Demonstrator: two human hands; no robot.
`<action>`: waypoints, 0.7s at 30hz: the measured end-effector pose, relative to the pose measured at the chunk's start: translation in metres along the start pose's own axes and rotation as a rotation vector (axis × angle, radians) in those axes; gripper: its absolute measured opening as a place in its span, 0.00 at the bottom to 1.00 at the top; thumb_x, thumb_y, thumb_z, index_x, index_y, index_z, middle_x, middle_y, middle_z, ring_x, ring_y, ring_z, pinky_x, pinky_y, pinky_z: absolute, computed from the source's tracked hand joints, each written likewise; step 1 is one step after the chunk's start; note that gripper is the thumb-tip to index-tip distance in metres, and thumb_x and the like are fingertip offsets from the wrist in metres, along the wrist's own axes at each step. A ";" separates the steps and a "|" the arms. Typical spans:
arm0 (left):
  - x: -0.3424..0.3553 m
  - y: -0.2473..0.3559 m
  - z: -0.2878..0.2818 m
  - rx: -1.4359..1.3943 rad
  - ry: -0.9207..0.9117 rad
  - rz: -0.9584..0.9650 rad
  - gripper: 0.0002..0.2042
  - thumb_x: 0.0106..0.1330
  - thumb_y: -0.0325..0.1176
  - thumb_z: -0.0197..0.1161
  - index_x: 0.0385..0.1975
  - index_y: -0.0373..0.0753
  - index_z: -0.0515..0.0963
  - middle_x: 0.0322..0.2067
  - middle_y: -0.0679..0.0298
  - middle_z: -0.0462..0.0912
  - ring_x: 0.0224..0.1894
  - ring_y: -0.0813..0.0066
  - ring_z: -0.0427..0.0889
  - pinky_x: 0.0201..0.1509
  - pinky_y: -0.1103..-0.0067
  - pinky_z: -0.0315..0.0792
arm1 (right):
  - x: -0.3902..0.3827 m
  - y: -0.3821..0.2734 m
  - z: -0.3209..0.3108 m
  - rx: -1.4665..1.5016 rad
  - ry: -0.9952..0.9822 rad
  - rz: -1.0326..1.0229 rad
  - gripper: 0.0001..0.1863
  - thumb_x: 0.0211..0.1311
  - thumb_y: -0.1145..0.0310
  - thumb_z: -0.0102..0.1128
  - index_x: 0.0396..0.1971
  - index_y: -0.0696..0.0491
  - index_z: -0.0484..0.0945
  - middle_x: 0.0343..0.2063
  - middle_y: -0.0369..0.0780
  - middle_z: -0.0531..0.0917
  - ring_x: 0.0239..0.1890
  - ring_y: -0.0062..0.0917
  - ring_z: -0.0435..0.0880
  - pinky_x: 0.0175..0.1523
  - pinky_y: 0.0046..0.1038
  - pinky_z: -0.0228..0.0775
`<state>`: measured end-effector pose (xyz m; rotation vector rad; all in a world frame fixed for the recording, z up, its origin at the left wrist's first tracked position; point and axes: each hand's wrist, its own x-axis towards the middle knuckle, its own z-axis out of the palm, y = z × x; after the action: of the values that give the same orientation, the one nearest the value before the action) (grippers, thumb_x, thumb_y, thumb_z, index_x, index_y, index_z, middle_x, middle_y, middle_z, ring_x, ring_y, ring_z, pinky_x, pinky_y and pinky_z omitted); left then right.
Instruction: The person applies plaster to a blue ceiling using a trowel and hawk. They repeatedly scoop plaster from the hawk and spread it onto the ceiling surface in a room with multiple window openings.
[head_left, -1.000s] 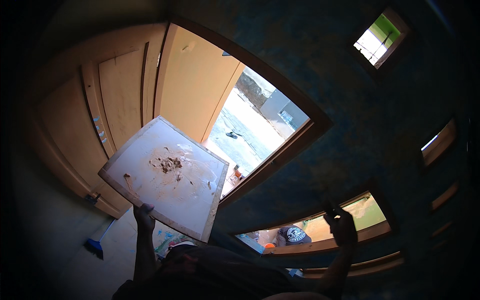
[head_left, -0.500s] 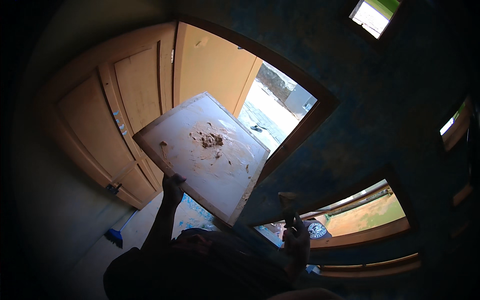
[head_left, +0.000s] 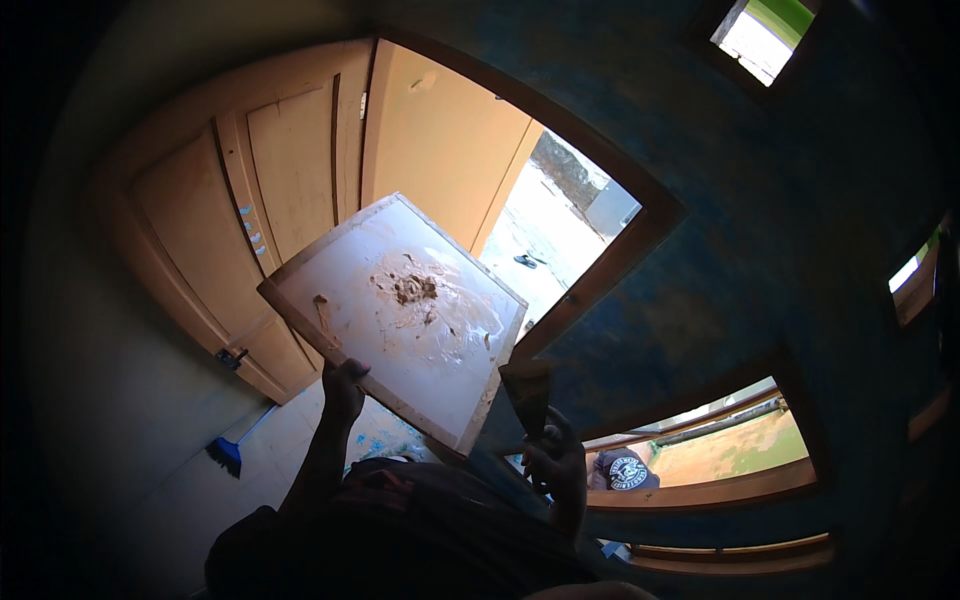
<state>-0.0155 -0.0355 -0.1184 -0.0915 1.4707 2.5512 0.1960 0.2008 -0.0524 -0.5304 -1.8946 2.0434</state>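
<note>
A square white board (head_left: 400,370) with a brownish border is held up in front of me, tilted. My left hand (head_left: 345,385) grips its near left edge, thumb on top. Lumps of tan putty (head_left: 412,288) lie around the middle of the board, with thin smears spread about them. My right hand (head_left: 556,460) is closed round the handle of a putty knife (head_left: 527,392). The knife's wide blade points up, close to the board's right corner; whether it touches the board I cannot tell. The handle is mostly hidden by my fingers.
An open wooden door (head_left: 200,230) stands at the left, a blue broom (head_left: 228,452) on the tiled floor beside it. A dark, patchy wall (head_left: 640,330) with a window opening (head_left: 730,445) rises at the right. Through the window a person's dark-clothed back (head_left: 625,470) shows.
My right hand has brought the putty knife up and left, nearer the board's right corner. The board has shifted slightly left, still in my left hand. The whole view has turned a little.
</note>
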 end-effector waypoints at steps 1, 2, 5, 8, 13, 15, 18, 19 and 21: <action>-0.003 0.000 0.003 -0.063 0.013 -0.006 0.24 0.36 0.21 0.49 0.40 0.39 0.59 0.28 0.64 0.64 0.32 0.73 0.68 0.41 0.74 0.65 | 0.001 -0.004 -0.001 -0.027 -0.023 0.036 0.26 0.40 0.79 0.51 0.46 0.59 0.60 0.25 0.41 0.72 0.18 0.20 0.72 0.19 0.18 0.65; -0.009 0.006 0.012 -0.127 0.030 -0.011 0.24 0.36 0.21 0.49 0.40 0.39 0.59 0.28 0.64 0.64 0.32 0.72 0.68 0.41 0.75 0.65 | 0.004 -0.005 -0.002 -0.020 -0.038 0.055 0.25 0.41 0.78 0.51 0.45 0.59 0.61 0.25 0.42 0.72 0.18 0.19 0.72 0.19 0.18 0.65; -0.014 0.010 0.021 -0.200 0.047 0.015 0.25 0.36 0.20 0.49 0.40 0.39 0.59 0.28 0.64 0.64 0.32 0.73 0.68 0.41 0.75 0.65 | 0.012 -0.012 -0.004 -0.029 -0.041 0.089 0.22 0.43 0.78 0.49 0.44 0.60 0.62 0.24 0.42 0.72 0.17 0.19 0.71 0.18 0.18 0.64; -0.014 0.008 0.021 -0.156 0.084 0.006 0.25 0.36 0.20 0.49 0.40 0.39 0.59 0.28 0.65 0.64 0.32 0.73 0.67 0.41 0.75 0.65 | 0.018 -0.028 -0.004 -0.047 0.008 0.074 0.20 0.44 0.78 0.47 0.43 0.61 0.63 0.23 0.42 0.72 0.16 0.18 0.71 0.18 0.18 0.64; -0.017 0.004 0.017 -0.177 0.076 -0.012 0.25 0.36 0.21 0.50 0.41 0.35 0.58 0.29 0.64 0.62 0.32 0.73 0.66 0.39 0.80 0.63 | 0.023 -0.023 -0.015 0.054 0.026 0.096 0.19 0.46 0.77 0.48 0.43 0.61 0.63 0.24 0.42 0.73 0.16 0.19 0.71 0.18 0.18 0.64; -0.016 0.003 0.021 -0.201 0.063 0.027 0.28 0.36 0.20 0.49 0.44 0.36 0.56 0.30 0.63 0.63 0.34 0.71 0.66 0.42 0.79 0.63 | 0.024 -0.011 -0.022 0.115 -0.020 0.039 0.19 0.47 0.78 0.48 0.43 0.62 0.63 0.23 0.42 0.73 0.16 0.19 0.71 0.18 0.18 0.65; -0.015 0.004 0.023 -0.238 0.053 0.013 0.30 0.35 0.19 0.48 0.47 0.36 0.55 0.32 0.63 0.63 0.37 0.70 0.66 0.46 0.78 0.61 | 0.016 -0.008 -0.022 0.045 0.033 0.086 0.18 0.47 0.77 0.48 0.42 0.61 0.64 0.22 0.41 0.73 0.16 0.18 0.70 0.18 0.17 0.63; -0.012 0.003 0.020 -0.239 0.053 -0.008 0.31 0.35 0.19 0.48 0.47 0.37 0.54 0.33 0.62 0.63 0.38 0.70 0.65 0.46 0.78 0.61 | 0.013 -0.005 -0.025 0.061 0.027 0.121 0.18 0.48 0.77 0.48 0.42 0.61 0.64 0.22 0.40 0.73 0.15 0.17 0.70 0.18 0.17 0.63; -0.010 -0.001 0.016 -0.249 0.022 0.021 0.31 0.35 0.19 0.48 0.47 0.36 0.54 0.33 0.62 0.63 0.38 0.70 0.65 0.47 0.77 0.60 | 0.003 0.000 -0.030 0.089 0.011 0.208 0.17 0.48 0.76 0.48 0.42 0.60 0.65 0.21 0.39 0.73 0.15 0.16 0.70 0.17 0.17 0.62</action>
<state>-0.0049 -0.0222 -0.1095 -0.1413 1.1603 2.7465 0.2071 0.2283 -0.0546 -0.7416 -1.7976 2.2360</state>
